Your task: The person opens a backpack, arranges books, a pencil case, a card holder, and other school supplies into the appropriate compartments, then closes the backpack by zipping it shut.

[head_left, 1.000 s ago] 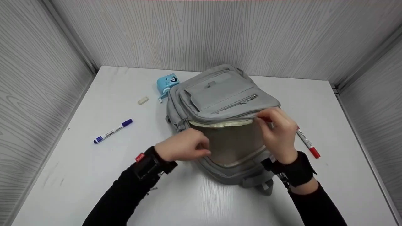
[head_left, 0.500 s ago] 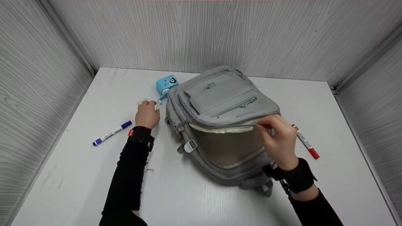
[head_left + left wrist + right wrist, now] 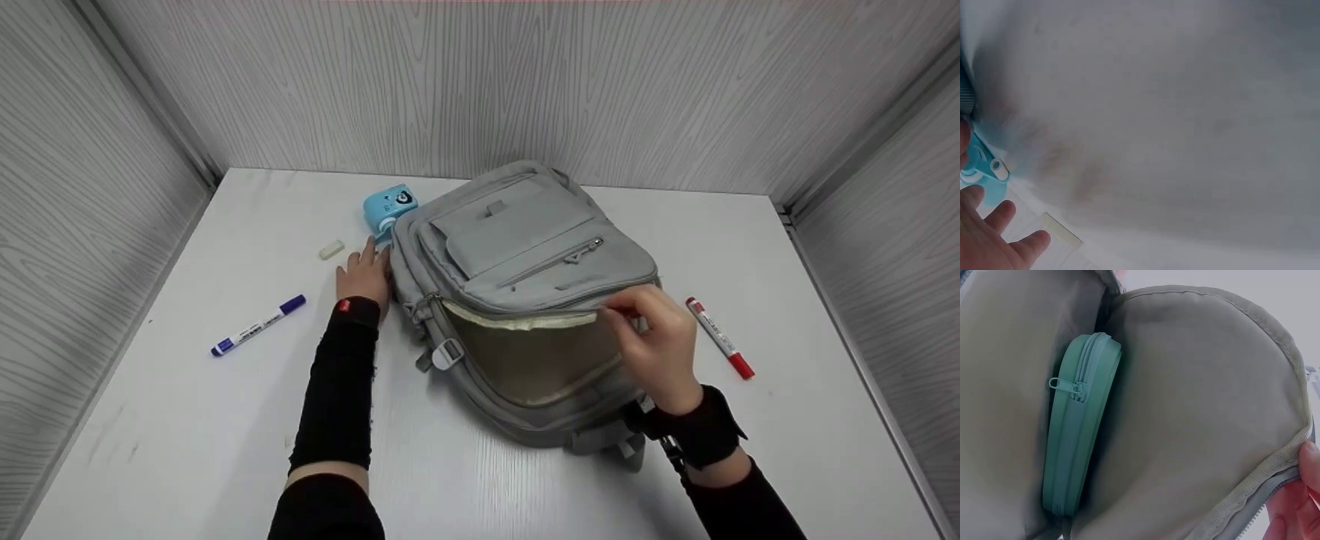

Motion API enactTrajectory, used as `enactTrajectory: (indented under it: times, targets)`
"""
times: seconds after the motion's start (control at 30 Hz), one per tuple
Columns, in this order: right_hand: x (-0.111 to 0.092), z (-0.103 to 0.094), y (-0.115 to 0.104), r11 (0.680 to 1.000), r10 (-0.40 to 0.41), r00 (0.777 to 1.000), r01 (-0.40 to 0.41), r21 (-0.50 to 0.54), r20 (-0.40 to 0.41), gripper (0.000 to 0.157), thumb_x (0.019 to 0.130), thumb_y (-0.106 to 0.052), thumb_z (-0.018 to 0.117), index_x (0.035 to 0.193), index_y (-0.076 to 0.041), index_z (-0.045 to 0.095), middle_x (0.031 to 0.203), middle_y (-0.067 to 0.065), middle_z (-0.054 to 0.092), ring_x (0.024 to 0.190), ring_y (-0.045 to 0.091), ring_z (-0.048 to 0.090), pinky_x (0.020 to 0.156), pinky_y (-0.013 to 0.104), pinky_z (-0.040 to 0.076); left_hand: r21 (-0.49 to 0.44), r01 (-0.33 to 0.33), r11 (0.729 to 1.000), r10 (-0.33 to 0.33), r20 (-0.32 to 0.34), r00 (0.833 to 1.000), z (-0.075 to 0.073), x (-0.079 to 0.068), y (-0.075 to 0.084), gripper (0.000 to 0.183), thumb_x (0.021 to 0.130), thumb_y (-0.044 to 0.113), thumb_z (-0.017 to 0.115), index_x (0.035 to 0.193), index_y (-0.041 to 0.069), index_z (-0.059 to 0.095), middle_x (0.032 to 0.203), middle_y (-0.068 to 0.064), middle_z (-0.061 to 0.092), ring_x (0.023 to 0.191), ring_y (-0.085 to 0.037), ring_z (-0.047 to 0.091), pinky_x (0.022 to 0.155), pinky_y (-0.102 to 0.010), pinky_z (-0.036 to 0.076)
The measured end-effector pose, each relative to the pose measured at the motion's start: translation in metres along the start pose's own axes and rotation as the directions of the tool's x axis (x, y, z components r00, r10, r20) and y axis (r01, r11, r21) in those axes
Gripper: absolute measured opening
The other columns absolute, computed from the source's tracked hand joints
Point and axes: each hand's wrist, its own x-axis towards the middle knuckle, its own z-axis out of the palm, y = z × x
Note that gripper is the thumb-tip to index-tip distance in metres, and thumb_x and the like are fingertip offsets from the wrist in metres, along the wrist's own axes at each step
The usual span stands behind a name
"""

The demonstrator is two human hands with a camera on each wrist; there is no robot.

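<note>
- Head view: grey backpack lies on the white surface, its main compartment unzipped and gaping toward the person.
- Right hand at the backpack's near right edge, fingers pinching the rim of the raised flap.
- Left hand beside the backpack's left side, fingers extended, gripping nothing. Light-blue crank sharpener by the backpack's far left, just past the fingertips; contact, cannot tell.
- Left of the backpack, apart from it: white eraser, farther out a blue marker. To its right: red marker.
- Step in hand, my reading: backpack held agape, left hand out to the sharpener. Next move would call for curling the fingers round it, flap kept up.
- Left wrist view: fingers spread, sharpener crank between thumb and fingers; much else blurred.
- Right wrist view: green zippered case on edge inside the backpack; fingers pinch the flap's zip edge.
</note>
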Motion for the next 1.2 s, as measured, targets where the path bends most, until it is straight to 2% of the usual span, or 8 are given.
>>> enactTrajectory:
  times: [0.37,0.5,0.6,0.73,0.8,0.9,1.03,1.2]
  targets:
    - [-0.004,0.002,0.003,1.0,0.006,1.0,-0.006,-0.009,0.018,0.017,0.074,0.014,0.075,0.077,-0.001,0.067,0.074,0.011,0.065,0.072,0.01,0.058,0.074,0.007,0.043,0.073,-0.037,0.997,0.035,0.035,0.999,0.003,0.006,-0.004,0.05,0.101,0.005,0.035,0.15,-0.002,0.037,0.162,-0.018,0.03,0.146,-0.04,0.032,0.116,-0.067,0.025]
    - [-0.005,0.002,0.003,1.0,0.004,1.0,-0.004,-0.008,0.022,0.017,0.074,0.014,0.075,0.077,0.0,0.067,0.074,0.012,0.065,0.072,0.009,0.058,0.074,0.007,0.043,0.03,-0.03,0.999,0.03,0.0,1.0,-0.001,0.006,-0.006,0.047,0.097,0.008,0.052,0.14,-0.009,0.047,0.152,-0.024,0.043,0.144,-0.041,0.036,0.119,-0.062,0.025]
    - [-0.004,0.001,0.003,1.0,0.005,1.0,-0.005,-0.002,0.02,0.016,0.074,0.015,0.075,0.077,0.0,0.068,0.074,0.012,0.066,0.072,0.008,0.058,0.075,0.007,0.043,0.004,-0.014,1.0,0.015,-0.051,0.999,-0.007,0.003,-0.005,0.034,0.092,0.003,0.059,0.122,-0.012,0.061,0.132,-0.029,0.059,0.131,-0.044,0.051,0.117,-0.057,0.033]
    - [-0.005,-0.002,0.003,1.0,0.014,1.0,-0.014,0.002,0.013,0.017,0.074,0.015,0.075,0.076,0.001,0.067,0.073,0.012,0.065,0.074,0.004,0.057,0.075,0.007,0.043,-0.025,0.028,0.999,-0.031,-0.127,0.991,-0.014,0.0,0.002,0.022,0.093,-0.006,0.05,0.099,-0.01,0.071,0.105,-0.03,0.07,0.102,-0.044,0.067,0.095,-0.053,0.052]
    - [-0.006,-0.003,0.004,1.0,0.017,1.0,-0.017,-0.001,0.01,0.017,0.073,0.015,0.076,0.076,0.001,0.067,0.073,0.012,0.065,0.074,0.003,0.057,0.075,0.007,0.043,-0.028,0.05,0.998,-0.053,-0.148,0.988,-0.017,-0.001,0.005,0.02,0.092,-0.003,0.052,0.094,-0.008,0.072,0.099,-0.028,0.072,0.093,-0.043,0.069,0.083,-0.053,0.056]
    - [-0.008,-0.005,0.004,1.0,0.018,1.0,-0.018,-0.005,0.016,0.017,0.074,0.015,0.075,0.076,0.001,0.067,0.073,0.012,0.065,0.074,0.003,0.057,0.075,0.007,0.043,0.001,0.073,0.997,-0.072,-0.152,0.986,-0.02,-0.001,0.007,0.017,0.09,0.0,0.056,0.091,-0.004,0.072,0.095,-0.025,0.073,0.087,-0.04,0.071,0.076,-0.053,0.057]
    - [-0.01,-0.006,0.004,1.0,0.019,0.999,-0.019,-0.008,0.027,0.017,0.075,0.015,0.074,0.077,0.0,0.067,0.074,0.012,0.065,0.074,0.006,0.057,0.075,0.007,0.042,0.013,0.149,0.989,-0.146,-0.15,0.978,-0.021,0.0,0.008,0.022,0.095,0.004,0.052,0.108,-0.004,0.067,0.101,-0.026,0.073,0.089,-0.04,0.071,0.075,-0.053,0.058]
    - [-0.011,-0.006,0.003,1.0,0.019,0.999,-0.019,-0.003,0.033,0.017,0.075,0.015,0.074,0.077,0.0,0.067,0.074,0.012,0.065,0.074,0.008,0.058,0.076,0.008,0.042,-0.007,0.336,0.942,-0.335,-0.093,0.937,-0.019,0.003,0.007,0.034,0.102,0.008,0.041,0.126,-0.009,0.056,0.119,-0.027,0.065,0.106,-0.039,0.067,0.087,-0.05,0.057]
